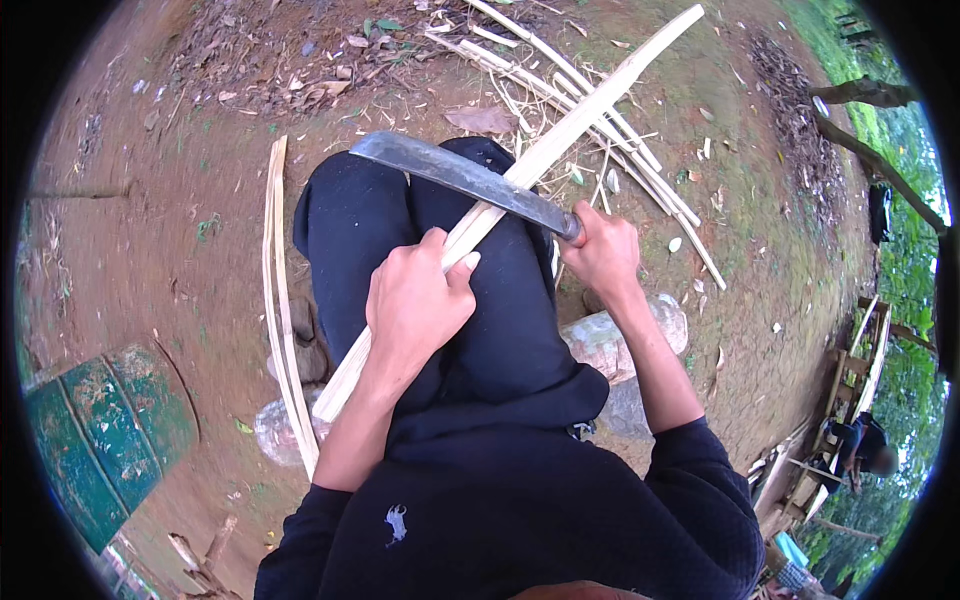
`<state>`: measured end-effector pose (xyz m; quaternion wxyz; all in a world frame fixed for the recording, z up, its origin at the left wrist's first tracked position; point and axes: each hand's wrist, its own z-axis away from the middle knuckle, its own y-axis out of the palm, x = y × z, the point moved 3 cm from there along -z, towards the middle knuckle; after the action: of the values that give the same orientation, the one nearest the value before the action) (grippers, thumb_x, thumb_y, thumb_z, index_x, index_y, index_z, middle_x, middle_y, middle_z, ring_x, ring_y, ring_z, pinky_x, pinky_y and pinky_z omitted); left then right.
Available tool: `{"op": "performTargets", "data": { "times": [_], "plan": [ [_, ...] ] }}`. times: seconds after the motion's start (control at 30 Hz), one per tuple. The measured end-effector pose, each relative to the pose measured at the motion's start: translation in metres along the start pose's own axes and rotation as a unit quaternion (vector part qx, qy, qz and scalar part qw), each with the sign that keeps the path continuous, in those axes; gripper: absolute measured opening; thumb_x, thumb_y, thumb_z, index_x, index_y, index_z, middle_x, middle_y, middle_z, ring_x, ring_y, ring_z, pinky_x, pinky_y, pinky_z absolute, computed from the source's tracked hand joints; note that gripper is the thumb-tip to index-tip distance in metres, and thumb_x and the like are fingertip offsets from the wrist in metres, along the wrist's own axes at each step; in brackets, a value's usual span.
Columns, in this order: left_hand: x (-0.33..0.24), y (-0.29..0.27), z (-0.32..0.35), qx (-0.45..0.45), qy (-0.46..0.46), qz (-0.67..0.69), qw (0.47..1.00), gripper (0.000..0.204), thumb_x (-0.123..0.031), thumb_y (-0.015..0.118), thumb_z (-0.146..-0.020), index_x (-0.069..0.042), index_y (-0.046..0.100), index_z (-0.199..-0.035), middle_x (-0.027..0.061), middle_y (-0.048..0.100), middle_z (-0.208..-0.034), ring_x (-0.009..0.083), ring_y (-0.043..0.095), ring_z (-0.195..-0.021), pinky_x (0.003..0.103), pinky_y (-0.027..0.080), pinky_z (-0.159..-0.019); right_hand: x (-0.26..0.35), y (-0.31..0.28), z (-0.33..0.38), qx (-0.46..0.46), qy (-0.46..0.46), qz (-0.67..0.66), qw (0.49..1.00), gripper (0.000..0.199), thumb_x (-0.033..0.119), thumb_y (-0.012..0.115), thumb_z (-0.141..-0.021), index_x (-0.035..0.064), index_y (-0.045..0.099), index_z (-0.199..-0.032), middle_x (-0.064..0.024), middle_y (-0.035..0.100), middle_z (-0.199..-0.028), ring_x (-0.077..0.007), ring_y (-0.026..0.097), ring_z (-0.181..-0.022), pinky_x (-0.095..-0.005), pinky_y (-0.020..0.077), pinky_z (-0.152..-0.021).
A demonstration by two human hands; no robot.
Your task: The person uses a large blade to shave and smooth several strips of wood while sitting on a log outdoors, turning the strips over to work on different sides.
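Observation:
My left hand grips a long pale bamboo strip that lies across my dark-trousered knees and runs up to the right. My right hand is closed on the handle of a long dark machete. Its blade lies across the strip, above my left hand. I am seated, with my legs under both hands.
Split bamboo strips lie scattered on the bare earth ahead, and two thin strips lie along my left. A green metal drum stands lower left. A stone or log seat is under me. Another person is by a wooden frame at right.

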<state>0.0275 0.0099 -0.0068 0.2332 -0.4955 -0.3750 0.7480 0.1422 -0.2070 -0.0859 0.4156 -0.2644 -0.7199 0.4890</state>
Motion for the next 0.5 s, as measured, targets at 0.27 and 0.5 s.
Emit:
{"op": "performTargets", "data": {
  "times": [0.27, 0.5],
  "plan": [
    [0.005, -0.005, -0.003, -0.001, 0.014, -0.013, 1.000, 0.025, -0.019, 0.072, -0.088, 0.005, 0.065, -0.090, 0.0267, 0.069, -0.077, 0.0449, 0.070, -0.076, 0.051, 0.056, -0.074, -0.026, 0.019, -0.016, -0.081, -0.046, 0.016, 0.995, 0.016, 0.010, 0.071, -0.071, 0.0075, 0.057, -0.079, -0.0102, 0.061, -0.058, -0.0289, 0.064, -0.051, -0.0425, 0.0517, -0.051],
    [0.004, 0.001, -0.001, -0.001, -0.005, 0.000, 1.000, 0.025, -0.019, 0.074, -0.086, 0.003, 0.067, -0.093, 0.0277, 0.068, -0.078, 0.0475, 0.068, -0.080, 0.052, 0.054, -0.073, -0.138, -0.016, -0.031, -0.054, 0.291, 0.048, 0.954, 0.016, 0.020, 0.059, -0.091, 0.0064, 0.067, -0.089, -0.0124, 0.068, -0.063, -0.0273, 0.068, -0.052, -0.0405, 0.0559, -0.050]
  ]
}}
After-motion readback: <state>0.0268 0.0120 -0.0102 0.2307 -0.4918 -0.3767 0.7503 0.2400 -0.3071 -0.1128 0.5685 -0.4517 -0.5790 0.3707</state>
